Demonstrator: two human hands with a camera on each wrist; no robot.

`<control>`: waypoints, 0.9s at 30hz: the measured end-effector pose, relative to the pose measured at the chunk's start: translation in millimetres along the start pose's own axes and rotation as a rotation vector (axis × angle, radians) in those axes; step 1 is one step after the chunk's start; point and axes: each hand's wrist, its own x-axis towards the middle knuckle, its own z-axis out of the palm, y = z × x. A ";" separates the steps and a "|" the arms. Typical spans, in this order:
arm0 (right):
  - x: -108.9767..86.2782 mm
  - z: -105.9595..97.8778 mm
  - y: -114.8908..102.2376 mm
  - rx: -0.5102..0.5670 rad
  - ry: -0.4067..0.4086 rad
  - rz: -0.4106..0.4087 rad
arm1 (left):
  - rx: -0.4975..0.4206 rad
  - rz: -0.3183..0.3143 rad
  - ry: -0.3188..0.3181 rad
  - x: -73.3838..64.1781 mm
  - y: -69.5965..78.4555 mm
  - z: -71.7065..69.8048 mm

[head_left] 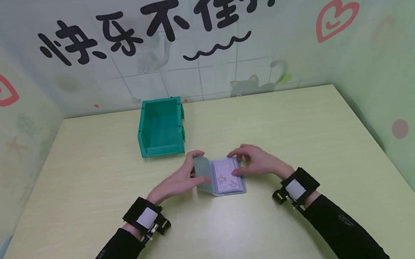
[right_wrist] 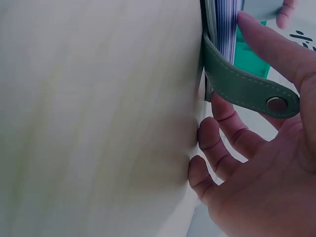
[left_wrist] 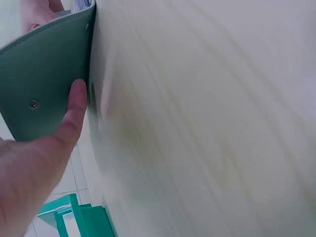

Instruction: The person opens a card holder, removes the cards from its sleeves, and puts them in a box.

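A small green card holder with a snap strap lies spread on the table, its pale lilac sleeve pages facing up. My left hand holds the raised left cover, with the thumb low and another finger at its far edge. In the left wrist view one digit lies against the cover's outer side, near a metal snap. My right hand grips the right side, its thumb on the page stack. The right wrist view shows the strap sticking out between thumb and fingers, and fingertips low by the tabletop.
A teal plastic bin stands behind the left hand, toward the table's back edge. The light wood table is bordered by printed cloth walls at the back and both sides. Each wrist wears a black strapped camera.
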 end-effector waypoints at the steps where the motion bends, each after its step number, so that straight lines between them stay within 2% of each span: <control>1: 0.5 0.0 -0.4 -0.001 -0.002 0.001 | 0.006 -0.007 0.015 -1.0 -1.1 -1.5; 4: 1.0 -0.3 -2.7 -0.007 -0.005 0.002 | 0.055 0.025 0.056 -2.0 -6.2 -3.9; 9: 3.4 -0.4 -6.7 -0.057 0.010 0.003 | 0.234 0.103 0.136 -2.2 -11.1 -2.0; 13: 5.8 0.2 -11.1 -0.109 0.019 0.004 | 0.418 0.115 0.212 -2.7 -9.7 0.9; 16: 7.3 0.6 -14.1 -0.115 0.015 0.026 | 0.510 0.107 0.224 -2.8 -6.0 3.2; 19: 9.6 1.0 -15.5 -0.109 0.011 0.035 | 0.506 0.112 0.193 -0.5 -2.5 5.8; 22: 13.1 0.8 -16.1 -0.082 -0.003 0.035 | 0.429 0.089 0.174 4.7 0.4 8.2; 27: 18.4 -1.2 -15.7 -0.010 -0.046 0.104 | 0.349 0.007 0.207 18.5 3.8 11.5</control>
